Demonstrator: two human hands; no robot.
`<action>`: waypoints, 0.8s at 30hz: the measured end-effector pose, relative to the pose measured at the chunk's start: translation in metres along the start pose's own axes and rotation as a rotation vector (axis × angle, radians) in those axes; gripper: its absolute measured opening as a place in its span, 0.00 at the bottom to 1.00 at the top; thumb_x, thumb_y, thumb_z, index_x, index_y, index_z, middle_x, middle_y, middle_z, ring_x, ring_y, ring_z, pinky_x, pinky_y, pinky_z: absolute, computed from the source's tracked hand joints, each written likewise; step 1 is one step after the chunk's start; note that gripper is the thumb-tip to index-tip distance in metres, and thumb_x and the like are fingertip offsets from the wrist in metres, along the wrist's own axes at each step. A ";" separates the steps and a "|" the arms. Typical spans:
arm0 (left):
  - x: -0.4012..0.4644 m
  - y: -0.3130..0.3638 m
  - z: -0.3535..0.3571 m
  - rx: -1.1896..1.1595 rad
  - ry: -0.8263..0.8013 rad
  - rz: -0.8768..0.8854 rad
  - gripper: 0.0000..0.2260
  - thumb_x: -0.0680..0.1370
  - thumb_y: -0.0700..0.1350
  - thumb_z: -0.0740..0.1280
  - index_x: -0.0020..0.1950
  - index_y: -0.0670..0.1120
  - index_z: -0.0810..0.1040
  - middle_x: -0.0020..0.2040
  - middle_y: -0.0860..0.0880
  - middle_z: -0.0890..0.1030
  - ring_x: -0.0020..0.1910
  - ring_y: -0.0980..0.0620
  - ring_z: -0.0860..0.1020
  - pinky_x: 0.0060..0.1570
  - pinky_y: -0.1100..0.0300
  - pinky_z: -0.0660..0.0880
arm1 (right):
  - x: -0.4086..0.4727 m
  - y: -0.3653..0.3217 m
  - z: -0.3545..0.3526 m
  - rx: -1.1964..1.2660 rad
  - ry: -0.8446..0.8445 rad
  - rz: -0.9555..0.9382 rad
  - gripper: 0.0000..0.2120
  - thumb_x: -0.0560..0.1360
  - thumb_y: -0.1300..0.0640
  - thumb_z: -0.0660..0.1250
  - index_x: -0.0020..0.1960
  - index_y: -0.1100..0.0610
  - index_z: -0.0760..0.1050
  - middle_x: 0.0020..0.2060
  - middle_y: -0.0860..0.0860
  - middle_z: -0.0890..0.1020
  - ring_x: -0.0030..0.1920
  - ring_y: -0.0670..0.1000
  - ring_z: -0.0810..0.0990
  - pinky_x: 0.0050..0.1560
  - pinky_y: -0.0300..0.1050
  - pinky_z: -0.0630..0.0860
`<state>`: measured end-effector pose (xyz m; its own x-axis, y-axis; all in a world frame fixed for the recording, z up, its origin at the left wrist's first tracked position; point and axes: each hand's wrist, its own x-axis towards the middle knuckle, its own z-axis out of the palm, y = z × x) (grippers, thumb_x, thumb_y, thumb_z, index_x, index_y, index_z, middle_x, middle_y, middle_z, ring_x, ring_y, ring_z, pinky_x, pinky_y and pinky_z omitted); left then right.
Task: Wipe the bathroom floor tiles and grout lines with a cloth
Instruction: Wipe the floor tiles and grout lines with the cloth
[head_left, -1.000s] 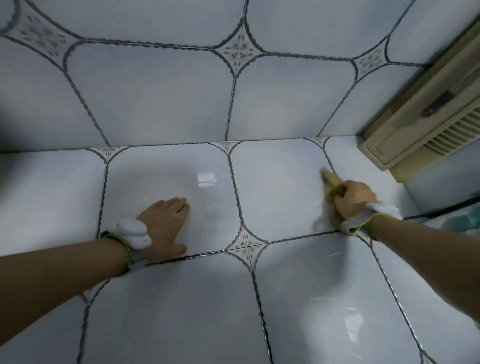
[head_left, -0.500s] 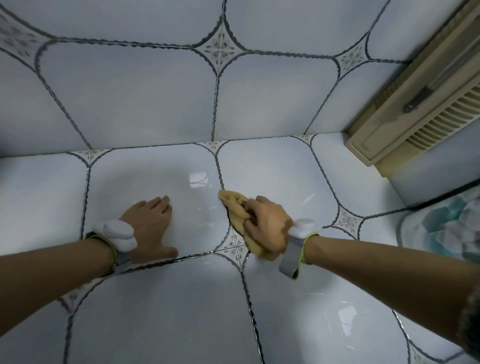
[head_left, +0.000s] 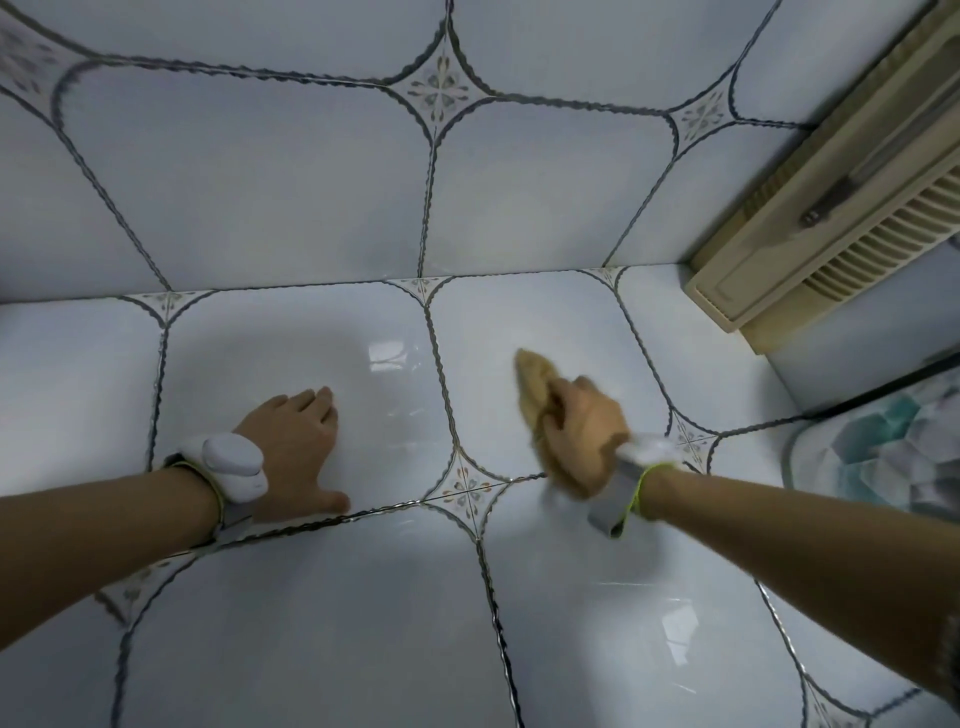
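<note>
My right hand (head_left: 584, 434) grips a bunched yellow-tan cloth (head_left: 532, 387) and presses it onto a glossy white floor tile (head_left: 519, 332), right of a dark wavy grout line (head_left: 441, 374). The cloth pokes out ahead of my knuckles and is blurred by motion. My left hand (head_left: 296, 441) lies flat on the neighbouring tile (head_left: 249, 364), fingers straight and thumb spread, holding nothing. Both wrists wear white bands. A decorated corner piece (head_left: 465, 486) sits between the two hands.
A tiled wall (head_left: 311, 182) rises right behind the floor tiles. A beige door with a slatted vent (head_left: 831, 218) stands at the upper right. A patterned teal and grey mat (head_left: 883, 457) lies at the right edge.
My right hand swept the cloth left from the right-hand tile to the central grout line, then back right onto the tile. My left hand stayed planted.
</note>
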<state>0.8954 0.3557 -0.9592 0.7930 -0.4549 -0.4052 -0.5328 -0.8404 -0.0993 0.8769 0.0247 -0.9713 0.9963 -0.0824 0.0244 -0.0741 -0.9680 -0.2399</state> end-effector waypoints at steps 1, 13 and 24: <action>0.000 0.000 0.000 0.001 0.003 -0.001 0.53 0.65 0.77 0.55 0.76 0.39 0.54 0.77 0.42 0.54 0.74 0.45 0.59 0.73 0.54 0.58 | -0.018 -0.014 0.004 0.044 -0.059 -0.140 0.16 0.72 0.51 0.57 0.57 0.54 0.74 0.43 0.57 0.76 0.41 0.62 0.78 0.39 0.46 0.67; -0.029 -0.028 0.005 -0.193 0.008 -0.070 0.46 0.72 0.70 0.58 0.78 0.42 0.47 0.79 0.46 0.46 0.77 0.49 0.50 0.75 0.55 0.50 | 0.060 -0.037 0.010 0.037 -0.016 -0.037 0.11 0.75 0.51 0.62 0.56 0.52 0.76 0.47 0.57 0.77 0.47 0.64 0.79 0.46 0.47 0.71; -0.152 -0.151 0.066 -0.441 0.115 -0.618 0.20 0.77 0.47 0.65 0.63 0.35 0.73 0.64 0.36 0.74 0.62 0.38 0.74 0.64 0.48 0.69 | 0.049 -0.308 0.087 0.090 -0.399 -0.535 0.21 0.75 0.56 0.66 0.66 0.59 0.68 0.60 0.60 0.71 0.57 0.63 0.74 0.50 0.48 0.66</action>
<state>0.8359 0.5708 -0.9430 0.9469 0.1288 -0.2947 0.1659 -0.9806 0.1043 0.9526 0.3397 -0.9802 0.8357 0.5138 -0.1939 0.4210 -0.8262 -0.3744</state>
